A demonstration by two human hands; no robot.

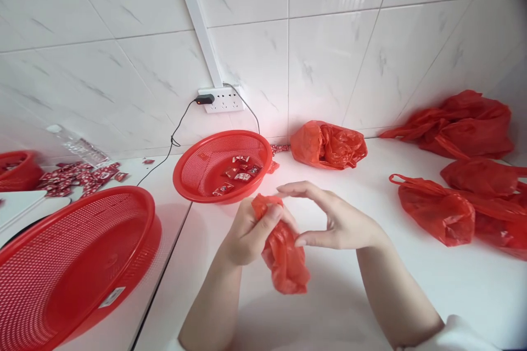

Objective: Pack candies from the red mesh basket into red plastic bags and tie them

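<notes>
Red bag: crumpled thin plastic, off the tabletop, btwn both hands at centre front; lower end hangs loose, slanting down to the R. Contents, if any, can't tell.
L hand: curled round the bag's upper part, thumb pressed on top, plastic pinched btwn thumb & fingers.
R hand: spread, thumb & index well apart; thumb tip just beside the bag, contact can't tell; nothing visibly held.
Step in hand: prob. gathering or straightening the bag, L hand as anchor, R hand as the free worker (judged from pose).
Next move: would call for a firm L pinch & R fingertips meeting the film lightly, b/c thin plastic likely slips & creases.
Small basket: red, perforated, just beyond the L hand; a few red-and-white pkts inside.
Bundled bag: red, stuffed w/ crumpled plastic, near the wall, R of small basket.
Looped bag: red, handle loop up, on the white tabletop, well to the R; more red bags behind & beside.
Large basket: red, bare inside floor visible, near L edge.
Pkt heap: red-and-white, beyond large basket, clear bottle lying tilted beside it.
Socket strip: white, on wall, black plug in.
</notes>
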